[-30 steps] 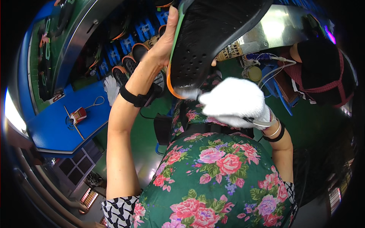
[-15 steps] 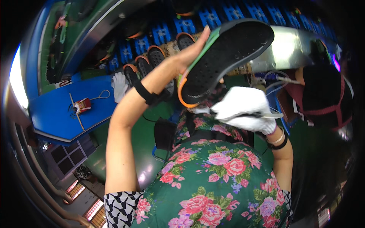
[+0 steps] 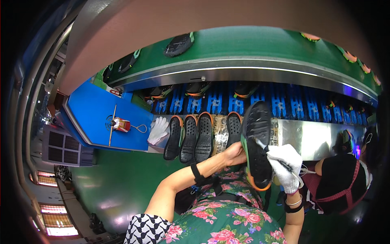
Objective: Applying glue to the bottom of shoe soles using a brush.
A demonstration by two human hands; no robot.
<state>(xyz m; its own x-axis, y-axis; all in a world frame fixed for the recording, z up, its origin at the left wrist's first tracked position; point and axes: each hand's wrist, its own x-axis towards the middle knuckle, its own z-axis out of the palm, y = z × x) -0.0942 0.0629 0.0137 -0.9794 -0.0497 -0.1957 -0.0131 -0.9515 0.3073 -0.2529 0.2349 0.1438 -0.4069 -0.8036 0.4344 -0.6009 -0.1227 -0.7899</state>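
Note:
In my bare left hand [image 3: 235, 154], gripped by its left edge, is a black shoe sole [image 3: 258, 162] with green along the side and orange at its near end. It stands tilted in front of my body, inner face toward me. My right hand [image 3: 285, 166], in a white glove, is closed round a thin brush [image 3: 261, 144]. The brush tip lies against the middle of the sole's inner face, where the far half looks wet and glossy. A pale tube or cord trails from the right hand. My left fingertips are hidden behind the sole.
Several black soles [image 3: 189, 136] with orange ends stand along the metal ledge. Behind runs a row of blue racks [image 3: 215, 101], then a green conveyor belt [image 3: 243, 44] carrying soles. A blue table [image 3: 101, 122] holds a white glove [image 3: 158, 129]. Another person [image 3: 341, 183] sits at right.
The view has shifted to show more of the belt and ledge. My left hand has lowered and turned the sole upright; the brush has come from beside its near end onto its inner face.

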